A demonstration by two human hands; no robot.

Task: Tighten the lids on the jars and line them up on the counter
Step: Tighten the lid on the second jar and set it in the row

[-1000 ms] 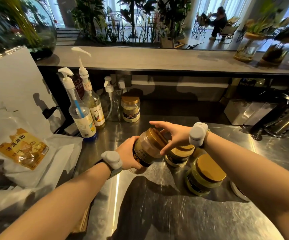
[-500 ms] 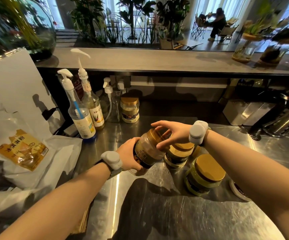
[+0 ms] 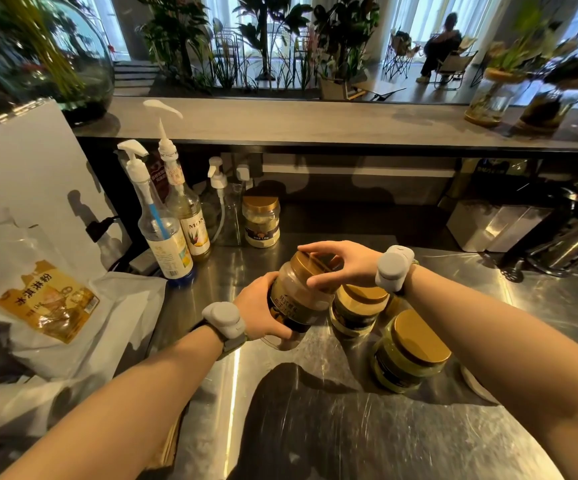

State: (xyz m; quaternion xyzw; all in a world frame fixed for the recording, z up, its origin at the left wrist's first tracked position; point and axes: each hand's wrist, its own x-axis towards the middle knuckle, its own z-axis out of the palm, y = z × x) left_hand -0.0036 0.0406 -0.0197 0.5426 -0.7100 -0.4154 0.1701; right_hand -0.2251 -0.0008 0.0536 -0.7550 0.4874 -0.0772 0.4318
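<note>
I count four jars: held jar [image 3: 298,299], second jar [image 3: 358,310] at its three o'clock, third jar [image 3: 409,355] at five, back jar [image 3: 261,221] at eleven. Two pump bottles [image 3: 166,237] [image 3: 192,225], two small pumps [image 3: 216,178] [image 3: 242,173], one bag [image 3: 47,299].

— What stays out of sight near the hands?
— The left hand [image 3: 263,306] wraps the held jar [image 3: 298,299], with most of its fingers lost behind the glass. It also covers part of the label's print.
— The lid [image 3: 310,268]?
— Its right side sits under the right hand [image 3: 343,265].
— And below the right wrist?
— A second jar [image 3: 360,306], half hidden by the held one. Under the right forearm a pale round thing [image 3: 471,382] barely shows; I can't tell what it is.
— Farther out?
— Beyond the hands, the far jar [image 3: 261,218] has a label too small to read. Left of them, a white bag [image 3: 45,299] runs off the edge of view.
</note>
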